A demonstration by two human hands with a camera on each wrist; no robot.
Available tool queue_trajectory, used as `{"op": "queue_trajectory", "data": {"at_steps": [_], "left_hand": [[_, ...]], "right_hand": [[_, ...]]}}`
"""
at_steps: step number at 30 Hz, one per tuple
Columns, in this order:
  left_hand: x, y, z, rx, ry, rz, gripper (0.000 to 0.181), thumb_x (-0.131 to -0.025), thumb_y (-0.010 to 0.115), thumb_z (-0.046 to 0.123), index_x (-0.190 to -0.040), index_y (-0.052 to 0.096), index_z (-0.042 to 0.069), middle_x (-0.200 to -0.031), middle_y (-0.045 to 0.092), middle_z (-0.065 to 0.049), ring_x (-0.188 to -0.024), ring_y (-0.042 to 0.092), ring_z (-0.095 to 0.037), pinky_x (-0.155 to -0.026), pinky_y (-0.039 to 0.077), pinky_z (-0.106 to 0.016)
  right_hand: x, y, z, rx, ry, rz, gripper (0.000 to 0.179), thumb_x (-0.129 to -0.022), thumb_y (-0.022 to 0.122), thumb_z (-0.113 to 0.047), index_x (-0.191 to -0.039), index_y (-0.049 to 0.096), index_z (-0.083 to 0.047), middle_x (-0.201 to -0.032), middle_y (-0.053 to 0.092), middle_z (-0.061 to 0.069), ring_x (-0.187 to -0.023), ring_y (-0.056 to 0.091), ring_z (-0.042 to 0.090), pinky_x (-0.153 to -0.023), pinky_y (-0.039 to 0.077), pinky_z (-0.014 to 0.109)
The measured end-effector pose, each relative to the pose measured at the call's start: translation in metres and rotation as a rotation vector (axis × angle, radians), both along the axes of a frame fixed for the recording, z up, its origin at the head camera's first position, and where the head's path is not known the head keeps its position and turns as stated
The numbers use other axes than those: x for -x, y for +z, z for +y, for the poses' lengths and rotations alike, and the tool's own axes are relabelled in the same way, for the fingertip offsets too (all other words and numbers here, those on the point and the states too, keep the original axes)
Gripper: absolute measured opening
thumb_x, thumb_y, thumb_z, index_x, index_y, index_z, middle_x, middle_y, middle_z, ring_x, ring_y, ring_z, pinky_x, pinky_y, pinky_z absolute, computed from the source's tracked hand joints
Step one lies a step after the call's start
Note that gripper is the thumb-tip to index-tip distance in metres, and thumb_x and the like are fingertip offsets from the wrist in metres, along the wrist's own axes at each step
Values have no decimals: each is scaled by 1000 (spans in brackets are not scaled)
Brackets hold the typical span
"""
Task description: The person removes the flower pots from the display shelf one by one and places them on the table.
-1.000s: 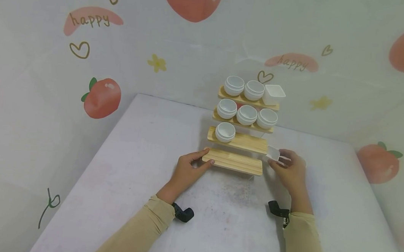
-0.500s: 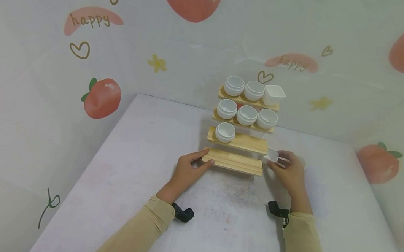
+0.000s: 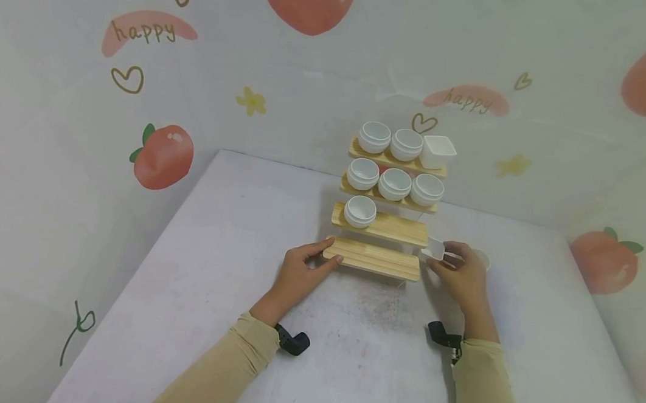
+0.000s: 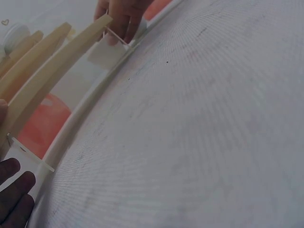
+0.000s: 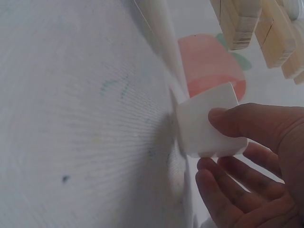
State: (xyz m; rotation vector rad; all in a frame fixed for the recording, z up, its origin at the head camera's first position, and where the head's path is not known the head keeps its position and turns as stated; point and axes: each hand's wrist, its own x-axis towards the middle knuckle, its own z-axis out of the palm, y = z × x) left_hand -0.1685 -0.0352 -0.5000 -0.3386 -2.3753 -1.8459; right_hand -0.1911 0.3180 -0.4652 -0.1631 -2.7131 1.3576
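A tiered display rack with wooden shelves stands on the table. My left hand [image 3: 303, 273] grips the left end of its lowest shelf [image 3: 375, 259], thumb at the front edge and a finger on the back corner. To the right of the rack, my right hand [image 3: 461, 276] pinches a small square white bowl [image 5: 206, 121] between thumb and fingers. That bowl is low by the table, beside the right ends of the two lower shelves. One round white bowl [image 3: 360, 212] sits at the left of the third shelf [image 3: 401, 228] from the top.
Three round white bowls [image 3: 395, 184] line the second shelf. On the top shelf are two round bowls [image 3: 374, 137] and a square bowl [image 3: 438, 151]. Behind my right hand, a round white dish [image 3: 483, 259] is partly hidden. Printed cloth walls rise behind the table [image 3: 234, 221].
My right hand has shifted slightly left and down with the square bowl, closer to the rack, uncovering more of the round dish behind it. The left hand keeps its place on the shelf.
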Motion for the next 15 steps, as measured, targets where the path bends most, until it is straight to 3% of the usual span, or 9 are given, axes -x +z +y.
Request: {"op": "queue_trajectory", "data": {"at_steps": [8,15], "left_hand": [[0,2,0,12,-1,-6,51,-96,81,39,-142,69,21,-146,66,3,-141,59,-14,-119,48,-41],[0,1,0,4,-3,-8,51,-96,82,38,-142,69,21,-146,67,1,-140,60,-16,-118,48,-42]], "right_hand": [[0,-1,0,-8,-1,-21,62,-94,83,-13,-145,51,6,-149,54,29,-134,62,48,-109,51,48],[0,-2,2,-7,6,-26,63,-95,83,-16,-145,51,5,-149,55,28,-134,62,47,-107,54,41]]}}
